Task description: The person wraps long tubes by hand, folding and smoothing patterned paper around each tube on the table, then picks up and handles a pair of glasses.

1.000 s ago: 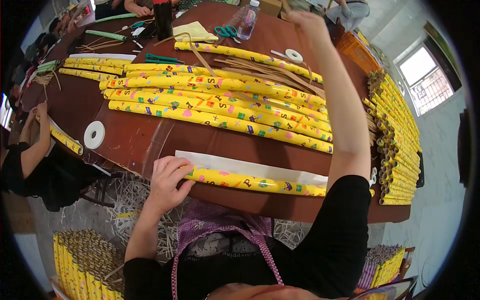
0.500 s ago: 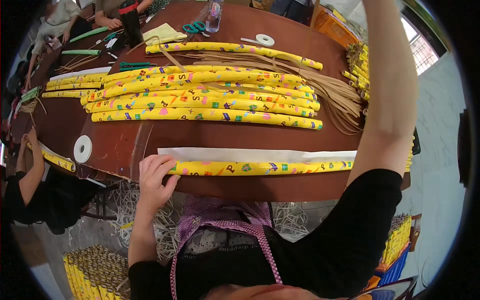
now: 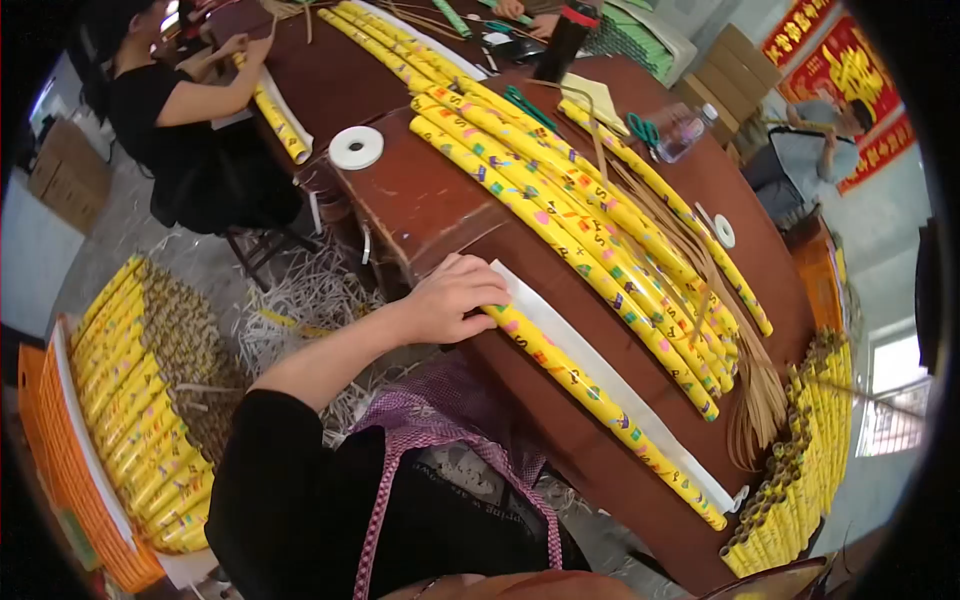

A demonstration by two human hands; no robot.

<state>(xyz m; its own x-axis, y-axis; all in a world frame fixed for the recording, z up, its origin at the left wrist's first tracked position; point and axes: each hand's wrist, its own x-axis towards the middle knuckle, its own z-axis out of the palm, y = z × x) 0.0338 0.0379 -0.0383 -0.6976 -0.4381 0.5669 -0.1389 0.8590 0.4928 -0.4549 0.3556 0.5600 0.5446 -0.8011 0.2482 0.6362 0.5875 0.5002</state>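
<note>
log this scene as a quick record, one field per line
left hand: grips the left end of a patterned yellow roll, fingers over the top
right hand: not in view
white paper: a strip along the yellow roll's far side
table: brown
pile of yellow tubes: on the table, beyond the yellow roll
brown strips: between the pile and a lone yellow tube
white tape roll: near the table edge
co-worker: seated, hands at another yellow tube

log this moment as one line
left hand: holding near yellow roll at one end; right hand: out of view; white paper: along roll's far side; more rolls: lying beyond
</note>
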